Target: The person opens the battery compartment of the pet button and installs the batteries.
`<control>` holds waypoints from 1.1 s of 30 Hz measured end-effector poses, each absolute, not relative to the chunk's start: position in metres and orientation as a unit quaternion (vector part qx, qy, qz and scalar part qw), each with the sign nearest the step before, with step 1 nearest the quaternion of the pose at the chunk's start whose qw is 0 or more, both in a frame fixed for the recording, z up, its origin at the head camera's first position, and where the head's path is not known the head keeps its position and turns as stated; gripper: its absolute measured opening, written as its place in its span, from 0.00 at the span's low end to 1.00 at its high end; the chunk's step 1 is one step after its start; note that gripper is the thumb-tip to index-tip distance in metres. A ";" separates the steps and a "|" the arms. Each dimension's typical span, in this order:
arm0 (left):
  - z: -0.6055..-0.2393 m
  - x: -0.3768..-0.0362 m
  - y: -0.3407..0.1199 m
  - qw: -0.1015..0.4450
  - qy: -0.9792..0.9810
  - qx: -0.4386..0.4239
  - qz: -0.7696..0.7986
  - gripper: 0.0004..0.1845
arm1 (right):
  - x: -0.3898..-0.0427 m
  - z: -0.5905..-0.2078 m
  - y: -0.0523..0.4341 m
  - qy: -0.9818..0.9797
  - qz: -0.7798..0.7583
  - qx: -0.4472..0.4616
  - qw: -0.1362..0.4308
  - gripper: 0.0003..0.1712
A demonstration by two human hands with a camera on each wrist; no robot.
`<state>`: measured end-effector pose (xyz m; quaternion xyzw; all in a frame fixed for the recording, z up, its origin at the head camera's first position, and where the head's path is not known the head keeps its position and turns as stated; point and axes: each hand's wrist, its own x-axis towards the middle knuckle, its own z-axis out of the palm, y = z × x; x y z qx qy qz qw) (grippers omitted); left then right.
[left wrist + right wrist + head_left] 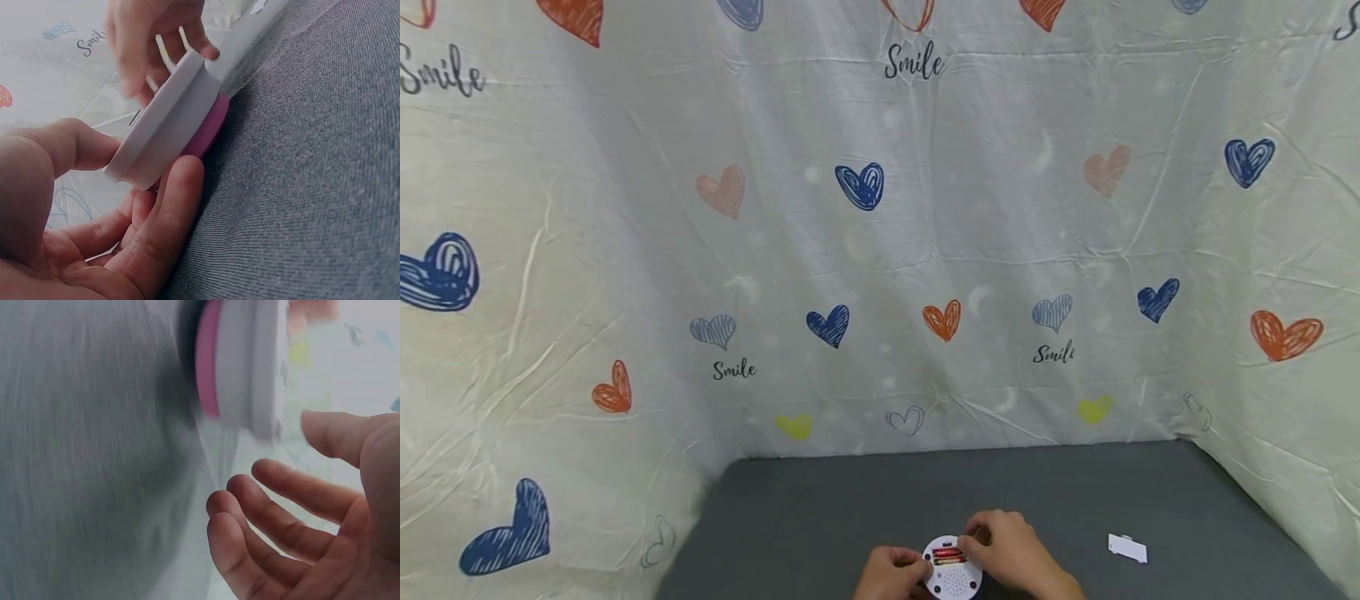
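At the near edge of the desk (820, 508), close to its middle, a round white gadget (952, 567) with a pink underside lies back-up, its battery bay open and two batteries (948, 556) showing inside; the left hand (891, 573) pinches its rim between thumb and fingers, holding it tilted off the grey cloth; the right hand (1011, 554) sits over the bay from the right, fingers loosely spread and gripping nothing that I can make out. The work looks to be at the batteries; the next move probably calls for fingertips set precisely into the bay while the left hand keeps the body from slipping. Toward the right edge, well apart, lies a small white cover (1127, 548); a heart-printed sheet (880, 250) walls the desk; nothing stands in the way.
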<state>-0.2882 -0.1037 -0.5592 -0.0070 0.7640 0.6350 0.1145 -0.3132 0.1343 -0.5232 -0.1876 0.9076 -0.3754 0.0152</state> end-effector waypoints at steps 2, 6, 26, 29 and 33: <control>-0.559 -0.288 -0.103 0.112 0.760 -0.008 0.640 0.12 | -0.315 -0.519 0.146 0.917 -0.355 -0.180 -0.006 0.08; -0.560 -0.289 -0.103 0.109 0.756 -0.006 0.645 0.14 | -0.316 -0.512 0.168 0.937 -0.310 -0.151 -0.055 0.03; -0.557 -0.289 -0.105 0.128 0.766 -0.030 0.629 0.13 | -0.313 -0.491 0.278 0.974 -0.219 -0.049 0.021 0.16; -0.557 -0.289 -0.105 0.128 0.767 -0.030 0.628 0.12 | -0.313 -0.493 0.289 0.980 -0.190 -0.051 0.025 0.18; -0.558 -0.290 -0.105 0.134 0.767 -0.036 0.627 0.12 | -0.313 -0.500 0.300 0.986 -0.152 -0.051 0.035 0.20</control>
